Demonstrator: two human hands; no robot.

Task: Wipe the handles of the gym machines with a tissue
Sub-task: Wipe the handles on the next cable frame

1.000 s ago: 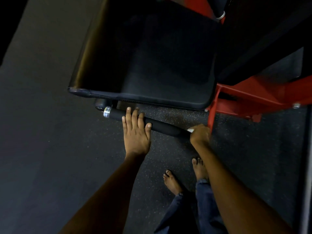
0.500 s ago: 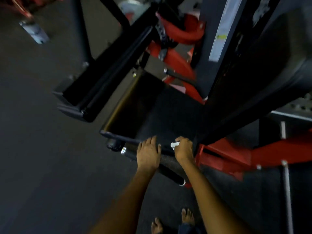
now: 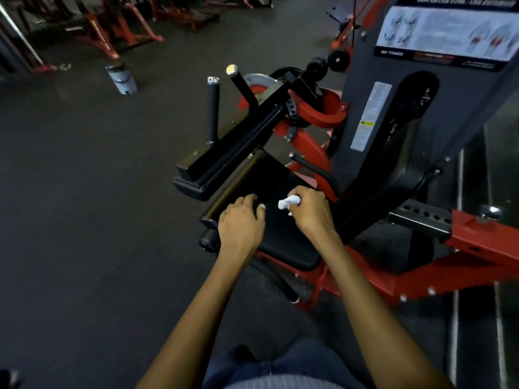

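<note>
My right hand [image 3: 310, 213] grips a crumpled white tissue [image 3: 287, 203], which pokes out past my fingers above the black seat pad [image 3: 283, 240] of a red and black leg machine. My left hand [image 3: 242, 224] rests on the left edge of that seat with its fingers curled over the pad. The low black foam handle [image 3: 276, 282] runs under the seat's front edge, below both hands. Another short black handle [image 3: 310, 165] sticks out beyond the seat on the far side. Two upright black grips [image 3: 213, 108] with chrome caps stand on the padded bar further back.
The machine's grey weight tower [image 3: 393, 108] with an instruction placard rises at the right. Red frame rails [image 3: 477, 242] run along the floor at right. A white can [image 3: 122, 78] stands on the dark rubber floor at upper left, with more red equipment behind it.
The view has lifted from the floor to the whole machine. Both hands left the low foam handle and came up onto the seat pad; the tissue stays in my right hand.
</note>
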